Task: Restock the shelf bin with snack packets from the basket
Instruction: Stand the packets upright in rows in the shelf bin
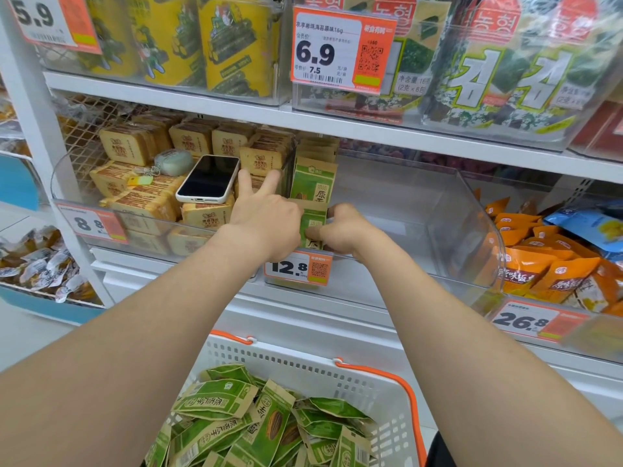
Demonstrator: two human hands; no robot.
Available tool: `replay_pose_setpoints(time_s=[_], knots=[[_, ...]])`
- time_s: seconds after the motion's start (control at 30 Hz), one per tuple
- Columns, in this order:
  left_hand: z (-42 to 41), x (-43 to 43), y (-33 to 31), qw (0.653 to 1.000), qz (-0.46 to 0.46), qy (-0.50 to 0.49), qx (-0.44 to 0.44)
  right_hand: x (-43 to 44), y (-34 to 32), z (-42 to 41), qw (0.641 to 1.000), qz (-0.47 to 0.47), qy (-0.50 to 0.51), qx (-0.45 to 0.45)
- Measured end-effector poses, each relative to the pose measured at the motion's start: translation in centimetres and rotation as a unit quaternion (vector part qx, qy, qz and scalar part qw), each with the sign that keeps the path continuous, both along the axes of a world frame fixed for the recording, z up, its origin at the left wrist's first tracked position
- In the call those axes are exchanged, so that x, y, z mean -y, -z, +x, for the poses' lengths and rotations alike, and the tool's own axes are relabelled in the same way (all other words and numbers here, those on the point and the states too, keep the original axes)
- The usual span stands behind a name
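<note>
Packet [313,224]: pinched by right hand [344,230], bin's [438,210] front-left corner.
Left hand [266,217]: against it, two fingers [245,183] spread; grip unclear.
Basket [303,365]: set below shelf [303,313].

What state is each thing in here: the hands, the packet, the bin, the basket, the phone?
shelf bin, mostly unfilled.
basket, heaped with packets.
green packet, upright at the shelf bin's front.
left hand, two fingers straight, beside the green packet; grip unclear.
right hand, pinching the green packet.
phone, screen dark, face up.
</note>
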State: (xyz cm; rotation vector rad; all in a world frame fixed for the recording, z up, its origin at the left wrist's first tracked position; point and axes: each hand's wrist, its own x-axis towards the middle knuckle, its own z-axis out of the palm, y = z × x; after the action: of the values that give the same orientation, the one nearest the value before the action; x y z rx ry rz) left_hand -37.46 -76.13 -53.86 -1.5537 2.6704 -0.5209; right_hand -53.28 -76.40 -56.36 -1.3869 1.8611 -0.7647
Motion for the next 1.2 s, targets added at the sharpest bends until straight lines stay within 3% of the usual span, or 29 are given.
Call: replay_pose_setpoints(time_s=[0.27,0.4,0.5,0.6,0.77,0.93,1.13,1.2], knots=[[0.4,0.1,0.4,0.999,-0.009,0.003,-0.051,0.2,-0.4,0.2,0.997,0.047,0.031,-0.045],[0.5,0.3,0.5,0.998,-0.013,0.004,-0.059,0.0,-1.2,0.0,0.997,0.048,0.052,0.044],[0.4,0.2,0.6,0.998,-0.006,0.004,-0.068,0.1,-1.0,-0.9,0.994,-0.050,0.081,-0.058],[0.3,0.1,0.6,0.997,-0.004,0.007,-0.075,0.5,-0.5,-0.7,0.987,-0.100,0.090,-0.092],[0.4,0.3,0.8,0.997,0.002,0.003,-0.075,1.6,0.1,0.0,0.978,-0.117,0.048,-0.166],[0.2,0.3,0.8,0.997,0.013,-0.004,-0.073,2.4,0.9,0.3,0.982,-0.033,-0.014,-0.185],[0.1,0.3,0.7,0.997,0.011,0.002,-0.077,3.5,0.9,0.4,0.970,-0.107,0.047,-0.212],[0.2,0.3,0.6,0.997,0.008,0.005,-0.078,3.7,1.2,0.6,0.972,-0.089,0.032,-0.215]])
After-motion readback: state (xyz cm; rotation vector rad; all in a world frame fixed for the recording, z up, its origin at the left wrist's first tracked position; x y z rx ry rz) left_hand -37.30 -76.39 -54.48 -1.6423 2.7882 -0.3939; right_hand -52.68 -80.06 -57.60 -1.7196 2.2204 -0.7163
